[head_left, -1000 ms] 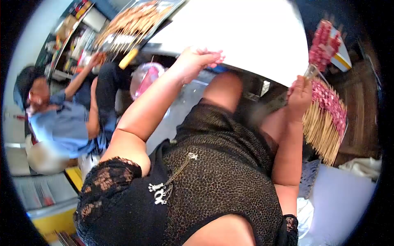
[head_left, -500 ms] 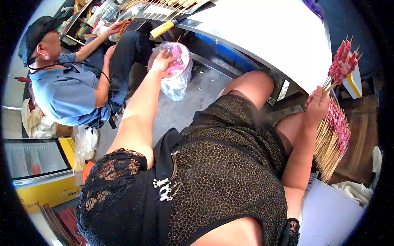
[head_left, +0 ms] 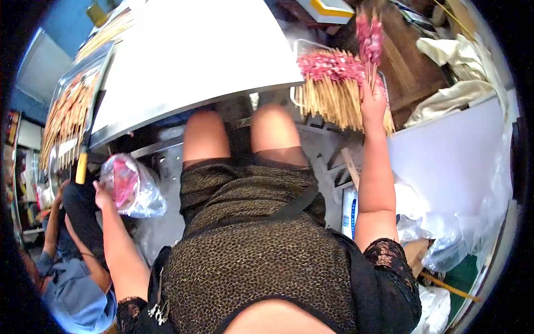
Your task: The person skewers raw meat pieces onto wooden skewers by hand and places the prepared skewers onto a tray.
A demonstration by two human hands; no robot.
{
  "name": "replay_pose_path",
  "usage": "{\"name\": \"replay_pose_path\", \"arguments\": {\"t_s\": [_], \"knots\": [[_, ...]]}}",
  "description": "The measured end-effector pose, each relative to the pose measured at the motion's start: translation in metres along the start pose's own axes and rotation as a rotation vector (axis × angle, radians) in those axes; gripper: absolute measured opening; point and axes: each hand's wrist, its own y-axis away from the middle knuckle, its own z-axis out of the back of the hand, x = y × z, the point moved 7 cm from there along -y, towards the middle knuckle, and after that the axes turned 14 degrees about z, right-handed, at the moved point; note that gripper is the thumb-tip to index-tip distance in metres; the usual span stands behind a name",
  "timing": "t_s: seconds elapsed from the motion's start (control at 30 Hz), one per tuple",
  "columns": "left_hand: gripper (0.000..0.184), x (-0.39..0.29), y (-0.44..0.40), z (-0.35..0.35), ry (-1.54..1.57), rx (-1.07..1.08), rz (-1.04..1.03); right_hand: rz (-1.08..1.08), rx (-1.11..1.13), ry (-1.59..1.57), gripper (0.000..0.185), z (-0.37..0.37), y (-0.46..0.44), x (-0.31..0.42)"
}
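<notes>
My right hand is closed around the sticks of several raw meat skewers, whose pink meat points up. Just beneath and beside it lies a tray of many more raw skewers, meat at the top and bare sticks toward me. At the left, my left hand is at the edge of a bucket lined with clear plastic and holding pink meat. Its fingers are small and blurred, so their grip cannot be made out.
A white table spans the top. On its left stands a tray of browner skewers, with a yellow handle beside it. A co-worker in a blue shirt sits at lower left. Cloth and plastic bags lie at right.
The view has swung to the right. My left hand has gone from above the meat in the bucket to its edge. My right hand still holds skewers, now over the raw skewer tray.
</notes>
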Motion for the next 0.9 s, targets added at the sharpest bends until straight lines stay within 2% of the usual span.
{"name": "replay_pose_path", "arguments": {"t_s": [0.03,0.1,0.17,0.23,0.27,0.3,0.33,0.37,0.4,0.47,0.5,0.53,0.57,0.63,0.7,0.73,0.8,0.83,0.9], "knots": [[0.064,0.011,0.01,-0.002,0.567,0.172,0.27,0.057,-0.022,0.121,0.035,0.01,0.003,-0.023],[0.075,0.005,0.011,0.003,0.37,0.173,0.251,-0.135,0.042,0.223,0.037,0.02,0.013,-0.068],[0.077,0.008,-0.015,-0.016,0.381,0.222,0.269,-0.097,0.07,0.317,0.039,0.025,0.004,-0.069],[0.069,0.016,-0.023,-0.039,0.473,0.474,0.19,-0.075,0.049,0.318,0.045,0.016,-0.01,-0.099],[0.054,0.017,-0.033,-0.039,0.293,0.456,0.034,-0.042,0.112,0.428,0.05,0.008,-0.015,-0.13],[0.045,0.012,-0.045,-0.034,0.099,0.424,-0.093,-0.119,0.09,0.343,0.051,-0.001,-0.011,-0.111],[0.039,-0.005,-0.019,-0.012,-0.472,-0.101,-0.315,-0.196,0.06,0.258,0.053,-0.008,-0.007,-0.088],[0.034,-0.032,0.026,0.001,-0.487,-0.175,-0.349,-0.272,0.025,0.178,0.055,-0.015,-0.003,-0.063],[0.034,-0.033,0.036,0.006,-0.467,-0.196,-0.336,-0.214,0.149,0.286,0.05,-0.026,-0.009,-0.104],[0.032,-0.043,0.056,0.019,-0.215,-0.227,-0.319,-0.062,0.473,0.605,0.041,-0.042,-0.011,-0.194],[0.033,-0.053,0.085,0.023,-0.03,-0.05,-0.106,-0.053,0.592,0.702,0.037,-0.04,-0.008,-0.226],[0.039,-0.058,0.094,0.028,-0.002,-0.057,-0.082,-0.005,0.551,0.716,0.039,-0.037,-0.003,-0.222],[0.04,-0.048,0.081,0.027,0.04,-0.037,-0.155,0.034,0.494,0.735,0.043,-0.028,0.0,-0.212],[0.041,-0.059,0.107,0.033,-0.115,-0.134,-0.15,0.004,0.622,0.809,0.044,-0.027,0.005,-0.186],[0.041,-0.034,0.068,0.021,-0.187,-0.244,-0.289,0.038,0.63,0.793,0.042,-0.021,0.005,-0.181],[0.036,-0.019,0.045,0.011,-0.192,-0.285,-0.317,0.084,0.566,0.778,0.042,-0.017,0.005,-0.16],[0.032,-0.03,0.064,0.001,-0.268,-0.179,-0.241,0.117,0.421,0.746,0.041,-0.008,0.001,-0.131],[0.042,-0.001,0.026,-0.026,-0.154,0.044,-0.278,0.176,0.39,0.79,0.04,-0.003,0.003,-0.122],[0.082,0.005,0.034,-0.046,-0.829,0.109,-0.153,0.221,0.321,0.833,0.039,0.001,0.009,-0.093]]}}
